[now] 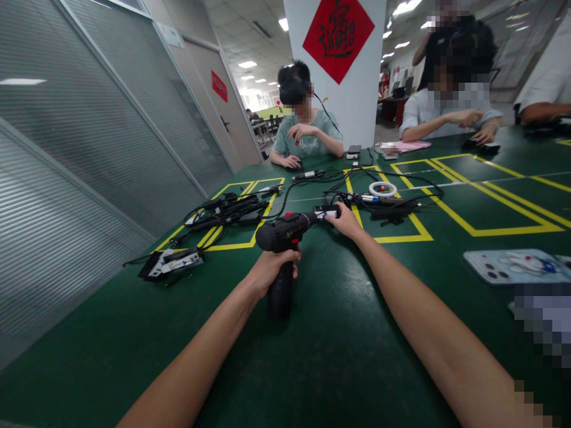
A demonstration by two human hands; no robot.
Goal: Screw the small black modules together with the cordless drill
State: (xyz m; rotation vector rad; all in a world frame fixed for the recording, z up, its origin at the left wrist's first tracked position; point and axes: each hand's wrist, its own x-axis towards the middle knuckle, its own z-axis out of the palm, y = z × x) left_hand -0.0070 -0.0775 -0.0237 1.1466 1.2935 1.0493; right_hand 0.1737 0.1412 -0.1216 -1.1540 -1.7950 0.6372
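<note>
My left hand (273, 270) is wrapped round the grip of a black cordless drill (285, 232) with red accents. The drill points forward and right, its battery end low over the green table. At its tip, my right hand (345, 221) pinches a small dark piece with a white label (326, 212). The drill's tip meets or nearly meets this piece; I cannot tell whether they touch. Just right of my right hand lie dark tools and cables (388, 205), with a white ring (382, 189) behind them.
Tangled black cables and tools (227, 208) lie at left, near flat black-and-white pieces (172, 263). Yellow tape (513, 230) marks rectangles on the green table (348, 356). A patterned phone (517, 266) lies at right. Across the table sit a person in a green shirt (307, 134) and other people.
</note>
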